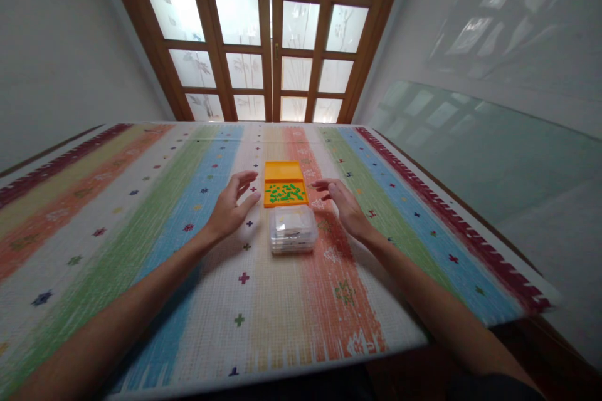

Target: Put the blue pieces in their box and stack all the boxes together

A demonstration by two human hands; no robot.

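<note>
An orange hinged case lies opened flat on the table, its lid folded back away from me. Small green pieces are scattered inside its near half. Just in front of it stands a clear plastic box with a closed lid; what it holds is hard to make out. My left hand hovers left of the orange case, fingers apart and holding nothing. On the case's other side, my right hand is also empty, its fingers loosely stretched toward the case. Neither hand touches the case or the box.
A striped, patterned cloth covers the long table. Beyond the far edge is a wooden door with frosted panes. White walls stand on both sides, and a greenish glass panel leans along the right one.
</note>
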